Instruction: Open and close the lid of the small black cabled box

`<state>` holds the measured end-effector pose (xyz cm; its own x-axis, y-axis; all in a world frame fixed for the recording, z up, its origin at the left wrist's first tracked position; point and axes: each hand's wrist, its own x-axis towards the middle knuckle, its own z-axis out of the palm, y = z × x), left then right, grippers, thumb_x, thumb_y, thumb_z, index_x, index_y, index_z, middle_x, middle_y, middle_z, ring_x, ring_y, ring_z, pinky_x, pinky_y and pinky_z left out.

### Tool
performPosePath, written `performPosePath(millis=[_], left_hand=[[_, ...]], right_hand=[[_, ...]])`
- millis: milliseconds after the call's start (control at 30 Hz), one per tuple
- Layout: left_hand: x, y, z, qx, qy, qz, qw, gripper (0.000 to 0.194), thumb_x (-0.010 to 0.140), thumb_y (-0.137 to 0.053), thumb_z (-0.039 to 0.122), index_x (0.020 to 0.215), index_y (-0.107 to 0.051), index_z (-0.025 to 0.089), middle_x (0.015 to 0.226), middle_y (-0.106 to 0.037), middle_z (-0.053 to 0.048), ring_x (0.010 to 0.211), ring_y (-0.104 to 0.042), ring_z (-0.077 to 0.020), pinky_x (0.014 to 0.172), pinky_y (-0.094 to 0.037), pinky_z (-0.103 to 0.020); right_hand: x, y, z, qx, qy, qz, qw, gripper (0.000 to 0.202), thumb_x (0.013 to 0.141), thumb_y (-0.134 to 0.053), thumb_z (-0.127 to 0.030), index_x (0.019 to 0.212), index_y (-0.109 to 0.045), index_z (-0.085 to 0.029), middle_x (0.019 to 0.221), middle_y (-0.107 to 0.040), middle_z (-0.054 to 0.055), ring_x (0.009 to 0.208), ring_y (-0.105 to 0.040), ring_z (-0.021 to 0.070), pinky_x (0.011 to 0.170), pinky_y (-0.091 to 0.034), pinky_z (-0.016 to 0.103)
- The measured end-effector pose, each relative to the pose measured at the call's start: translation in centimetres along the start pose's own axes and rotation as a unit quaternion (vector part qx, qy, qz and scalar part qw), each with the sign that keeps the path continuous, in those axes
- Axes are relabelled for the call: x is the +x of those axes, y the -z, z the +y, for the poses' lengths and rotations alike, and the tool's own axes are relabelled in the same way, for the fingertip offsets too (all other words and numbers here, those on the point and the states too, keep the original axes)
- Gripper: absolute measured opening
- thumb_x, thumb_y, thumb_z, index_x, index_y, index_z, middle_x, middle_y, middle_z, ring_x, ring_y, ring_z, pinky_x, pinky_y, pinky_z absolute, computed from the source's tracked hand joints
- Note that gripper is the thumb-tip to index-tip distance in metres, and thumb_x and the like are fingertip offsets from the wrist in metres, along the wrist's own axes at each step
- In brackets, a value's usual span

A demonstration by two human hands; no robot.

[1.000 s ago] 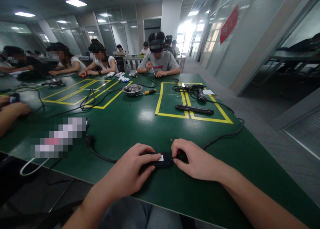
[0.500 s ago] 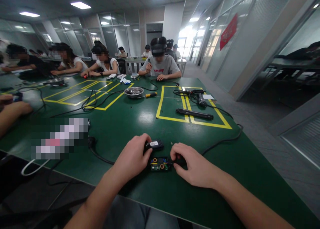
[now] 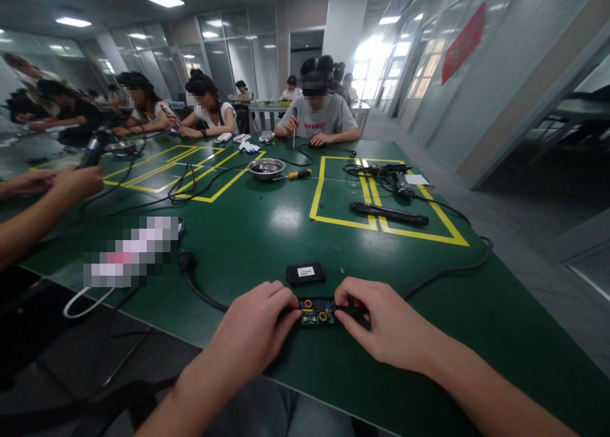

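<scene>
An open black adapter case with a green circuit board (image 3: 315,312) lies flat on the table in front of me; copper-wound coils show on the board. At its left end, my left hand (image 3: 267,319) pinches the dark end of a power cable (image 3: 204,300), partly hidden by the fingers. My right hand (image 3: 376,316) is closed around the black cord (image 3: 355,310) at the board's right end, thumb and fingertips touching the case edge. Just beyond the board rests the black case cover (image 3: 305,272) with a white label, touched by neither hand.
A metal bowl (image 3: 265,169) and a yellow-handled screwdriver (image 3: 300,173) lie farther back. To the right are a black bar-shaped tool (image 3: 388,213) and tangled cables (image 3: 381,170). A pixelated white object (image 3: 131,253) is at left, near a co-worker's hands (image 3: 71,180). Another person sits opposite.
My left hand has let go of the black case cover, which now lies on the table, and has moved down to the board's left end. The right hand stays at the right cord.
</scene>
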<state>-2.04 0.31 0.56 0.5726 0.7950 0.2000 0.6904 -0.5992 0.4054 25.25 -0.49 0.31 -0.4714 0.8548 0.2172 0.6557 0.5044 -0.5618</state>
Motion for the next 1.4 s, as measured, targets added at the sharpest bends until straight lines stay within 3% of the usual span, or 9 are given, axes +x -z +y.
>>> performPosePath(millis=[133, 333, 467, 633, 767, 1000, 1167, 1300, 1400], left_hand=[[0.6, 0.4, 0.0, 0.03, -0.011, -0.02, 0.999, 0.014, 0.107, -0.077, 0.015, 0.095, -0.075, 0.023, 0.097, -0.077, -0.002, 0.089, -0.075, -0.0235, 0.075, -0.054, -0.032], [0.3, -0.2, -1.0, -0.003, -0.052, 0.019, 0.998, 0.017, 0.108, -0.072, 0.015, 0.094, -0.076, 0.023, 0.096, -0.077, -0.002, 0.087, -0.074, -0.0218, 0.075, -0.056, -0.031], [-0.2, -0.2, -1.9, -0.077, -0.097, 0.055, 0.991, 0.02, 0.113, -0.063, 0.016, 0.102, -0.078, 0.023, 0.105, -0.079, -0.005, 0.092, -0.076, -0.0216, 0.079, -0.058, -0.031], [-0.7, 0.4, -2.6, -0.069, -0.139, 0.064, 0.986, 0.027, 0.115, -0.057, 0.014, 0.12, -0.08, 0.029, 0.105, -0.081, -0.004, 0.09, -0.074, -0.0223, 0.077, -0.054, -0.034], [-1.0, 0.5, -2.4, -0.063, -0.136, 0.073, 0.986, 0.028, 0.115, -0.056, 0.014, 0.127, -0.078, 0.028, 0.107, -0.081, -0.004, 0.092, -0.075, -0.0213, 0.078, -0.056, -0.031], [-1.4, 0.6, -1.7, -0.029, -0.11, 0.061, 0.992, 0.021, 0.117, -0.053, 0.018, 0.122, -0.072, 0.026, 0.1, -0.077, -0.002, 0.081, -0.074, -0.0191, 0.069, -0.055, -0.028], [-1.3, 0.6, -1.8, -0.029, -0.113, 0.064, 0.991, 0.018, 0.116, -0.058, 0.021, 0.12, -0.074, 0.027, 0.101, -0.079, -0.002, 0.082, -0.077, -0.019, 0.071, -0.057, -0.027], [-1.3, 0.7, -1.7, -0.03, -0.116, 0.083, 0.989, 0.021, 0.115, -0.057, 0.017, 0.126, -0.072, 0.026, 0.102, -0.079, -0.003, 0.083, -0.077, -0.019, 0.071, -0.056, -0.027], [-1.3, 1.0, -1.6, -0.044, -0.115, 0.068, 0.99, 0.024, 0.114, -0.053, 0.014, 0.124, -0.071, 0.025, 0.103, -0.079, -0.004, 0.086, -0.077, -0.0197, 0.073, -0.056, -0.027]], right_hand=[[-0.2, -0.1, -0.1, -0.024, 0.007, 0.008, 1.0, 0.01, 0.097, -0.063, -0.014, 0.095, -0.06, -0.024, 0.086, -0.071, 0.003, 0.074, -0.066, 0.0218, 0.068, -0.047, 0.034], [0.0, -0.4, -0.2, -0.038, -0.014, 0.004, 0.999, 0.013, 0.093, -0.067, -0.016, 0.092, -0.057, -0.025, 0.082, -0.07, 0.001, 0.071, -0.065, 0.0208, 0.068, -0.046, 0.032], [-0.1, -0.2, -0.4, -0.035, -0.024, -0.009, 0.999, 0.012, 0.096, -0.067, -0.02, 0.095, -0.056, -0.026, 0.084, -0.07, 0.002, 0.074, -0.065, 0.022, 0.069, -0.043, 0.033], [-0.2, 0.3, -0.2, -0.022, 0.005, -0.035, 0.999, 0.014, 0.092, -0.065, -0.016, 0.094, -0.055, -0.025, 0.081, -0.068, 0.0, 0.069, -0.061, 0.0198, 0.067, -0.04, 0.032], [-0.6, 0.1, 0.2, -0.014, 0.02, -0.031, 0.999, 0.016, 0.087, -0.062, -0.014, 0.093, -0.053, -0.026, 0.08, -0.066, -0.001, 0.066, -0.059, 0.0191, 0.066, -0.04, 0.032], [-1.3, -0.1, 0.0, -0.004, 0.043, 0.006, 0.999, 0.01, 0.097, -0.059, -0.015, 0.103, -0.06, -0.023, 0.087, -0.071, 0.002, 0.071, -0.066, 0.0194, 0.066, -0.046, 0.032], [-1.2, -0.2, 0.1, -0.008, 0.048, 0.016, 0.999, 0.011, 0.1, -0.059, -0.015, 0.106, -0.063, -0.023, 0.093, -0.074, 0.005, 0.079, -0.07, 0.0211, 0.071, -0.052, 0.034], [-1.2, -0.1, 0.2, -0.001, 0.077, 0.036, 0.996, 0.013, 0.1, -0.058, -0.015, 0.109, -0.064, -0.023, 0.094, -0.074, 0.005, 0.08, -0.071, 0.0217, 0.072, -0.053, 0.034], [-1.2, 0.2, 0.2, 0.011, 0.075, 0.026, 0.997, 0.015, 0.098, -0.058, -0.013, 0.108, -0.062, -0.023, 0.093, -0.073, 0.004, 0.077, -0.069, 0.021, 0.069, -0.051, 0.034]])
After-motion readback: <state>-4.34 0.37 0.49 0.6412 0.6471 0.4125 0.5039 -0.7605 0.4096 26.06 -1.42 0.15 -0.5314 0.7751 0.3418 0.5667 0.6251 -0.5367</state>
